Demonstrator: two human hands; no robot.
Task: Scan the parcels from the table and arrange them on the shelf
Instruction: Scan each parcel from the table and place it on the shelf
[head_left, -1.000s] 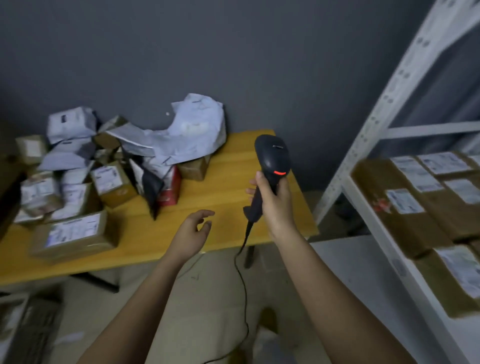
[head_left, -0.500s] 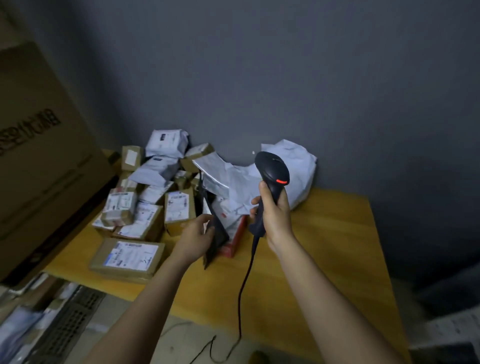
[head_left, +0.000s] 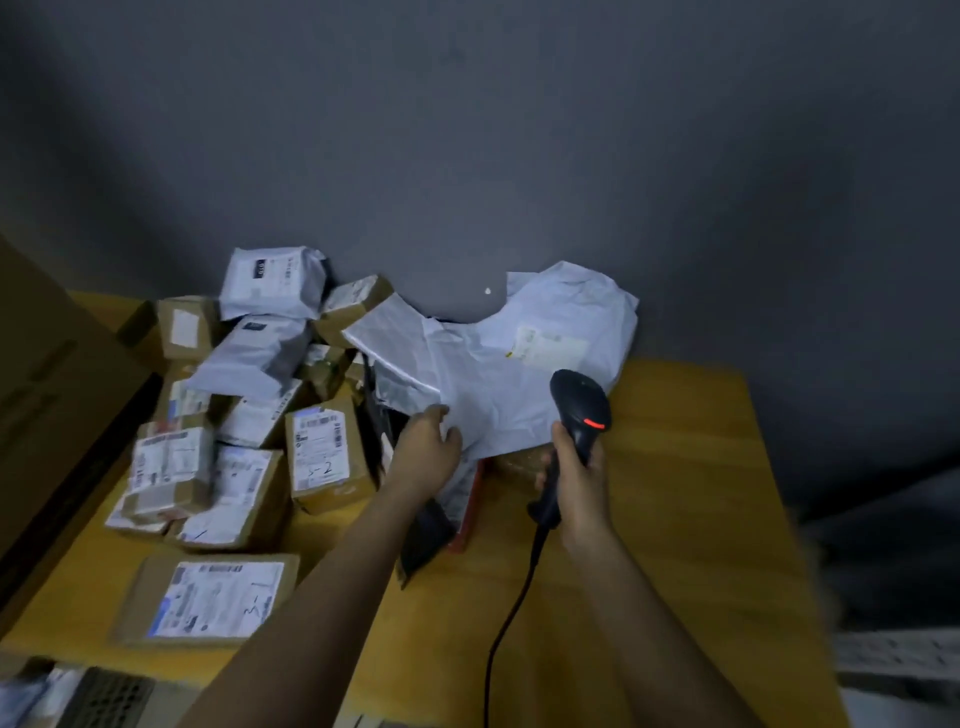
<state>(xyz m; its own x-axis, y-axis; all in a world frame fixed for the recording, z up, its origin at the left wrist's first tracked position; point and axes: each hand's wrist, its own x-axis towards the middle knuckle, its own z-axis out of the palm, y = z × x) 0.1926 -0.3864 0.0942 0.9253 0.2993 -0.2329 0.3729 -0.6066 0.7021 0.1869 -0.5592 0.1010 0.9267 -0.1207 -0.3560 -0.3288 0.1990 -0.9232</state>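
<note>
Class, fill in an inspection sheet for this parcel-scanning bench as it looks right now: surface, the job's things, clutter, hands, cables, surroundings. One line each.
Surface: yellow wooden table, right part bare.
Job's things: black barcode scanner with a red light showing; large white mailer bag draped over a heap of labelled cardboard boxes and smaller grey mailer bags.
Clutter: a dark flat packet at the heap's near edge; what it is cannot be told.
Hands: left hand touches the white mailer's lower edge, grip unclear; right hand grips the scanner handle.
Cables: black scanner cable hangs off the table's front.
Surroundings: grey wall; big brown carton at left.
</note>
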